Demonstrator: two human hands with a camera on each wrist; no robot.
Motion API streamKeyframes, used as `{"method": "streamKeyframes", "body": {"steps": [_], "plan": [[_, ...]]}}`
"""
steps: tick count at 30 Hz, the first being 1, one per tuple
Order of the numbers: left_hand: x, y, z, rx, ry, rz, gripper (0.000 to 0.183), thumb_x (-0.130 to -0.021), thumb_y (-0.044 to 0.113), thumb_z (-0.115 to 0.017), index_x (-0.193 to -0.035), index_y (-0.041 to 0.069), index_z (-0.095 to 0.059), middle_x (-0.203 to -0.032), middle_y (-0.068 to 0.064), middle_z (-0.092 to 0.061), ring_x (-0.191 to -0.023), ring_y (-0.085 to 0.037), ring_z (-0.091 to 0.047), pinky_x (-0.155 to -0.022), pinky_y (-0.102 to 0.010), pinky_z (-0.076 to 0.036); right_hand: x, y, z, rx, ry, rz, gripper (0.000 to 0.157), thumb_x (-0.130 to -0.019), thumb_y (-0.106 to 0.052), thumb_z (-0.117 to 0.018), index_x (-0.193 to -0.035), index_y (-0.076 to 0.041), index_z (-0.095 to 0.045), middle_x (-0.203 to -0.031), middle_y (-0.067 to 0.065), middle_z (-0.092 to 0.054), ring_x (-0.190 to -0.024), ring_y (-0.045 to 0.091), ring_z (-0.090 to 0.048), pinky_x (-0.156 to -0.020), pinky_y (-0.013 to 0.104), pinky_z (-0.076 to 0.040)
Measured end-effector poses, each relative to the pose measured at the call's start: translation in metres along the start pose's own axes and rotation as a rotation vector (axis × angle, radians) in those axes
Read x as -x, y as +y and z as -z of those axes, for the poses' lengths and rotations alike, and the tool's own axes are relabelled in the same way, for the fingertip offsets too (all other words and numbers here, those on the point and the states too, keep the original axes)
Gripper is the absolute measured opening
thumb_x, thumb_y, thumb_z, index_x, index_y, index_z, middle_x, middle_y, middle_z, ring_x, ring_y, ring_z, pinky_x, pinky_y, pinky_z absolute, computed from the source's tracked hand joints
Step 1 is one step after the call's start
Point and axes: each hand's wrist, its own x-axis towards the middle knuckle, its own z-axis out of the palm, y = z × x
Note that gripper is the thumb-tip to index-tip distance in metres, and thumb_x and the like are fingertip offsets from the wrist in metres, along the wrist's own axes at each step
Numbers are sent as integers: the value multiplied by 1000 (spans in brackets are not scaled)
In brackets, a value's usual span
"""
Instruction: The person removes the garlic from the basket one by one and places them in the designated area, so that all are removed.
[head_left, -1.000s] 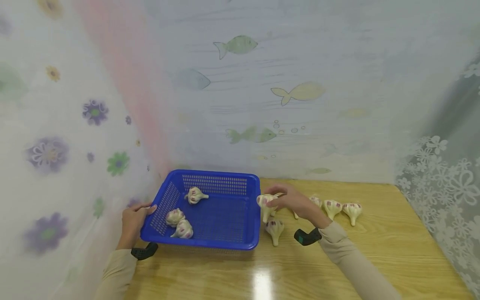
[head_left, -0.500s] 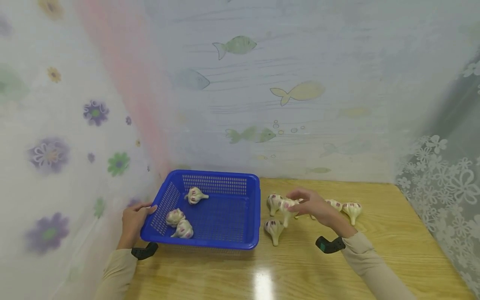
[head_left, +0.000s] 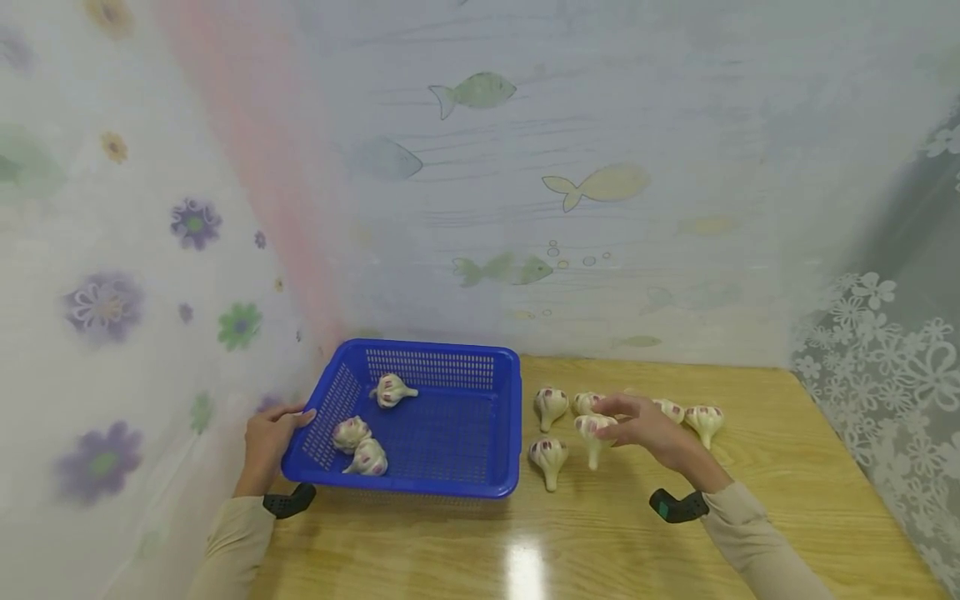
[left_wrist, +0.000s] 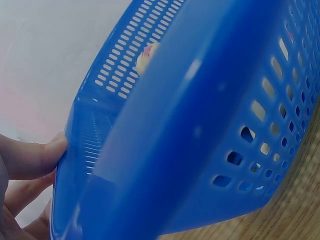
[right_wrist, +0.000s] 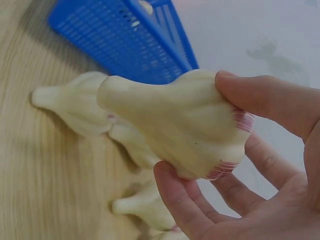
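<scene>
My left hand (head_left: 268,437) grips the left rim of a blue plastic basket (head_left: 513,433), its thumb (left_wrist: 37,157) on the rim and its other fingers outside the wall. Inside the basket lie a garlic bulb (head_left: 390,391) near the back and two more, a garlic bulb (head_left: 350,434) touching another garlic bulb (head_left: 368,457), at the left. To the basket's right, my right hand (head_left: 654,432) holds a garlic bulb (right_wrist: 180,122) between thumb and fingertips, its stem pointing down toward the table. Other garlic bulbs lie close around and behind this hand, partly hidden by it.
On the wooden table (head_left: 600,542), a garlic bulb (head_left: 551,405) and another garlic bulb (head_left: 549,459) lie just right of the basket. Farther right lies a garlic bulb (head_left: 705,422). Patterned walls stand behind and at the left; a flowered sheer curtain (head_left: 900,358) hangs at the right.
My right hand has moved right, away from the basket's right rim and slightly toward me, carrying the garlic bulb. The left hand and the basket have stayed where they were.
</scene>
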Motion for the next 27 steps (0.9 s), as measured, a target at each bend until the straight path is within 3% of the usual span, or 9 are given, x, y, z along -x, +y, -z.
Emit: {"method": "streamKeyframes", "body": {"steps": [7, 20, 27], "plan": [[0, -1, 0, 19, -4, 2, 44, -86, 24, -69, -122, 0, -63, -122, -24, -58, -75, -12, -61, -61, -20, -48, 7, 15, 4, -12, 8, -33, 54, -90, -14, -65, -132, 10, -43, -140, 31, -33, -113, 34, -52, -88, 50, -46], [1, -2, -1, -5, -5, -24, 44, -86, 25, -69, -122, -1, -62, -123, -26, -57, -81, -16, -62, -65, -21, -48, 6, 52, 6, 7, 42, -78, 53, -89, -15, -65, -131, 10, -45, -137, 32, -36, -113, 38, -51, -89, 50, -45], [3, -1, -1, 1, 9, -28, 43, -86, 23, -69, -121, -2, -62, -122, -26, -57, -79, -17, -61, -63, -20, -47, 3, 62, -2, -3, 66, -45, 48, -88, -11, -66, -127, 11, -49, -134, 33, -39, -101, 30, -58, -86, 51, -45]]}}
